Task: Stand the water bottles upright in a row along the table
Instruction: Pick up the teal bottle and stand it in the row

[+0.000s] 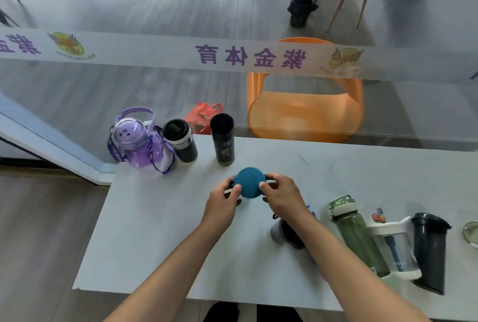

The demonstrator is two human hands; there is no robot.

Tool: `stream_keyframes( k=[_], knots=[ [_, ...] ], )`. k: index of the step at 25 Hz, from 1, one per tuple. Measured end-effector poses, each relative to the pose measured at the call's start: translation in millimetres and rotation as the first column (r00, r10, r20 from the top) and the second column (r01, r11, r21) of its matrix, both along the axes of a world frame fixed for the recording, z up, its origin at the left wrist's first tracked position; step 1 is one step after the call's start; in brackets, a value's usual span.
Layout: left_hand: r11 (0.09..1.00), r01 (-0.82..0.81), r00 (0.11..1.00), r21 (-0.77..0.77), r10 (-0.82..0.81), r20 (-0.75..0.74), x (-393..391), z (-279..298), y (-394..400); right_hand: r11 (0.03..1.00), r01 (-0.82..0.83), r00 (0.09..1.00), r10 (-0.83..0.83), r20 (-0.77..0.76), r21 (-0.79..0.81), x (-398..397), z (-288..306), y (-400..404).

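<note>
Both hands hold a teal-lidded bottle [249, 182] upright near the table's middle, seen from above; my left hand [224, 193] grips its left side and my right hand [282, 192] its right side. Behind it, along the far edge, stand a purple bottle with a strap [139, 141], a black flask with a silver band [181, 140] and a tall black flask [223, 138]. On the right lie a green bottle [358, 233], a clear white-sleeved bottle [394, 249] and a dark grey tumbler [430, 249]. A grey-black bottle [285, 233] lies partly under my right forearm.
The white table [155, 231] stands against a glass partition with a printed band [248, 56]. Behind the glass are an orange chair [305, 114] and a red bag [201, 117]. A round glass lid [471, 233] shows at the right edge.
</note>
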State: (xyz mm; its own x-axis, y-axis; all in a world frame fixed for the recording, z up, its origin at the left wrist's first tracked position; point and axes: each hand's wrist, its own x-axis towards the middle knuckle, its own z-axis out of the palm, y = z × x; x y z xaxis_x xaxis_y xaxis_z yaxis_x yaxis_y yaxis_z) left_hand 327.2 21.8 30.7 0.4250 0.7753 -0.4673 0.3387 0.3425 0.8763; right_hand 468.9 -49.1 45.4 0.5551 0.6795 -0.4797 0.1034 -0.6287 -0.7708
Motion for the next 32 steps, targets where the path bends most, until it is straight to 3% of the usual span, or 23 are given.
stream_keyframes(
  k=[12,27,32],
  knots=[
    [0.997,-0.071,0.991,0.032,0.074,-0.11,135,-9,64,0.997,0.073,0.986,-0.073,-0.149,-0.007,133,-25,67],
    [0.994,-0.058,0.97,0.091,0.077,-0.229,137,-7,65,1.0,-0.012,0.995,0.01,-0.1,-0.014,137,-35,77],
    [0.996,-0.074,0.971,0.044,0.082,-0.223,135,-6,64,0.999,0.02,0.991,-0.024,-0.133,-0.03,134,-34,74]
  ],
)
